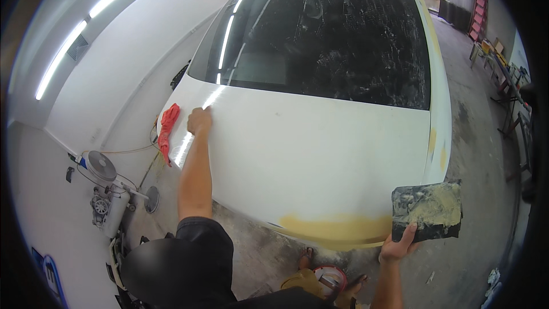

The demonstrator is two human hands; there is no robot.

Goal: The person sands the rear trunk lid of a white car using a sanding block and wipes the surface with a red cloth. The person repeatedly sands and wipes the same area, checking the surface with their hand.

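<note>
A dark flat mixing board [427,210], smeared across its upper face with yellowish body filler, is being held up by the right hand [397,246], which is gripping it at its lower left corner with the fingers curled over the edge. The board is being kept just off the rear right corner of a white car [320,149], beside the lower edge of the boot lid. A broad patch of yellow filler [337,226] is lying along that lower edge, just left of the board, and smaller yellow spots [433,140] are showing on the right flank of the car.

The left hand [199,121] is being pressed, closed into a loose fist, against the left part of the boot lid, close to the dusty rear window [331,40] (whether anything is being clasped inside the fist cannot be told). A red cloth [167,129] is lying draped over the left corner of the car, just beside that hand but not touched by it.

On the floor to the left, a small machine with a round disc and hoses [103,186] is standing against the white wall. A round tin [330,277] is sitting on the concrete floor near the person's feet.
</note>
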